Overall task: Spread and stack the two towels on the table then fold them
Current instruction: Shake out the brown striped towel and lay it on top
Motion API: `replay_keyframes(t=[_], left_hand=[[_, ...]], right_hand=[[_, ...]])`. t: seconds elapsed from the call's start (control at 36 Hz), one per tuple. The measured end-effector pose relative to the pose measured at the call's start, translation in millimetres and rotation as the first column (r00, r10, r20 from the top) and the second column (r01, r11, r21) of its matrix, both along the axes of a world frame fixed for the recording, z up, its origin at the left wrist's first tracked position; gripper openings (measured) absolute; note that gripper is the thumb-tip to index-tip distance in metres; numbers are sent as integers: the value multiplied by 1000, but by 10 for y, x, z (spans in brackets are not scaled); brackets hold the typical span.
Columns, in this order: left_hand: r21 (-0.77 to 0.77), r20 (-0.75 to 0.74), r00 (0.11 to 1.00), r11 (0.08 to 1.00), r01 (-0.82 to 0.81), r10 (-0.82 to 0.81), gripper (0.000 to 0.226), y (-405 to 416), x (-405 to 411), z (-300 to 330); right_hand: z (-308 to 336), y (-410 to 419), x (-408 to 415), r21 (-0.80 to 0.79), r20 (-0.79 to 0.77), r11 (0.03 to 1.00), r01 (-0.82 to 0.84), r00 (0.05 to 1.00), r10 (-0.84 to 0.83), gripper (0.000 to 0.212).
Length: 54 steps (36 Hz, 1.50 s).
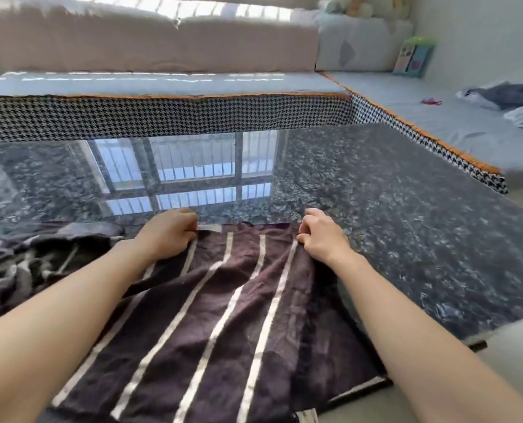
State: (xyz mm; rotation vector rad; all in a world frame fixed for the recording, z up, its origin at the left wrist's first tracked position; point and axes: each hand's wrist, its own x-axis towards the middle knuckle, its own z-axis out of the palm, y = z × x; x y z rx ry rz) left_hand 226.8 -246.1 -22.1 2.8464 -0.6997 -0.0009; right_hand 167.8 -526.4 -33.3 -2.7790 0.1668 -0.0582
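A dark purple towel point(223, 325) with pale stripes lies lengthwise on the glossy dark stone table point(406, 209), reaching from the near edge toward the middle. My left hand point(168, 233) pinches its far left corner, by a small white tag. At the far right corner, my right hand point(321, 235) grips the fabric. A second dark towel point(40, 257) lies crumpled on the table to the left, beside my left forearm.
A sofa with a houndstooth-and-orange edge point(162, 117) wraps the table's far and right sides. Loose clothes point(510, 105) lie on the right seat, and a colourful toy box point(413, 56) stands in the corner. The table's near right corner point(480, 343) shows.
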Motion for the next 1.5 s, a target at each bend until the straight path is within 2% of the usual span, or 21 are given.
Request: replay_keyframes(t=[0.08,0.17,0.33,0.47,0.58,0.72,0.78,0.83,0.97,1.06,1.17,1.28,1.33,1.5], left_hand=[[-21,5,999,999,38,-38,6,47,30,-13],[-44,-3,999,998,34,-34,5,75,31,20],[-96,-30,999,995,-24,21,12,71,-1,188],[-199,-220,975,980,-6,-38,17,108,-59,429],[-295,-356,931,955,-31,-79,11,146,-136,585],[-275,-619,774,960,-52,-135,13,217,-326,745],[-276,-641,749,961,-19,-169,12,241,-412,749],[-291,-590,785,957,13,-189,11,231,-469,741],[-398,-451,870,918,1,-196,16,163,-596,765],[-440,-338,925,898,6,-172,12,165,-609,776],[-422,-166,981,906,20,-99,12,250,-585,768],[-371,-18,1000,929,7,-15,23,398,-531,744],[-348,34,999,937,-19,32,20,480,-518,748],[-377,51,998,926,-13,35,26,590,-535,816]], right_hand=[[61,-13,87,-26,-56,998,-50,997,49,5],[102,-10,127,6,-94,996,-92,991,92,11],[131,44,117,-32,-46,990,-135,990,133,7],[169,67,65,5,12,988,-154,988,154,4],[232,121,19,37,-20,980,-194,981,195,6],[356,202,-118,60,-150,968,-245,956,252,19],[395,244,-186,74,-195,959,-272,939,282,19],[421,271,-232,90,-179,950,-299,934,311,17],[515,311,-318,141,-28,933,-332,940,339,11],[571,307,-349,134,72,939,-318,948,311,9],[624,243,-398,137,197,952,-272,950,243,6],[710,156,-444,169,288,967,-192,948,138,3],[779,127,-480,191,332,968,-161,939,90,4],[919,148,-529,241,438,958,-153,899,34,6]])
